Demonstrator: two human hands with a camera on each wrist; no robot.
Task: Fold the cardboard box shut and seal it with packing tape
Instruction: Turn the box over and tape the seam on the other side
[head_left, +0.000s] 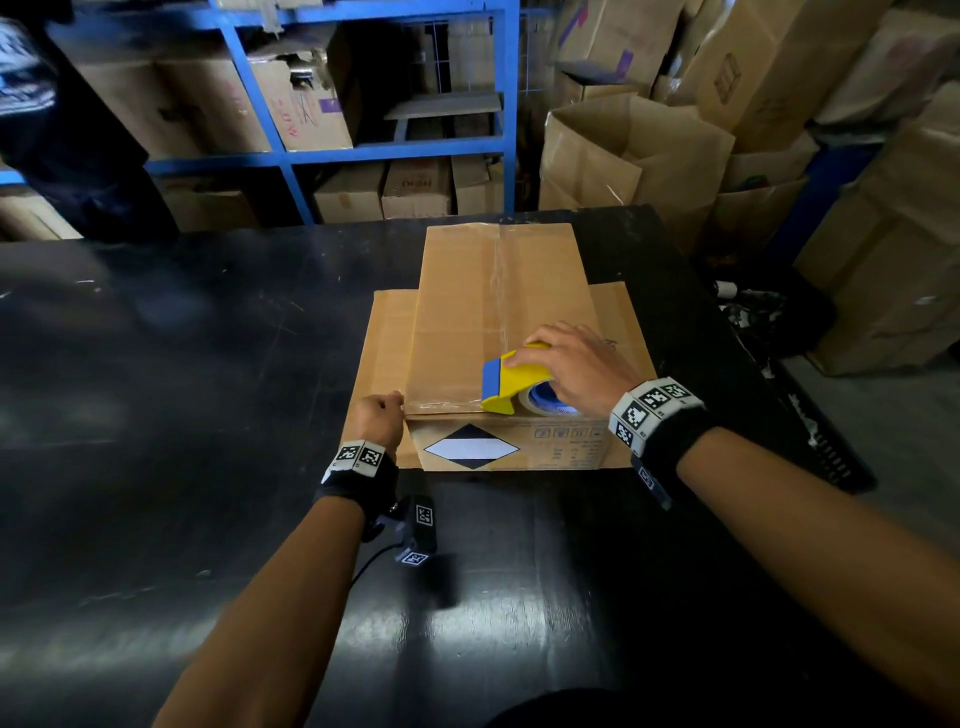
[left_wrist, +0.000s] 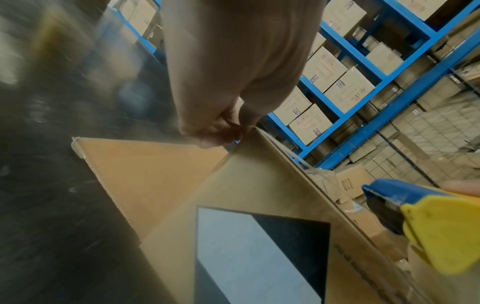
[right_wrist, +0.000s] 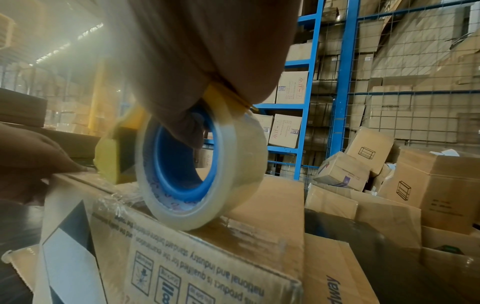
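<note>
Cardboard box (head_left: 493, 322) — one; hands — two.

A: Where does the cardboard box (head_left: 493, 322) sit?
B: On the tabletop (head_left: 182, 364), right of centre. The tape dispenser (head_left: 511, 384) rests on its top at the near edge, under the right hand (head_left: 576, 364).
A: And the left hand (head_left: 376, 421)?
B: At the box's near left corner. Shelving (head_left: 363, 145) stands beyond the far edge, stacked cartons (head_left: 649, 150) to the far right.
</note>
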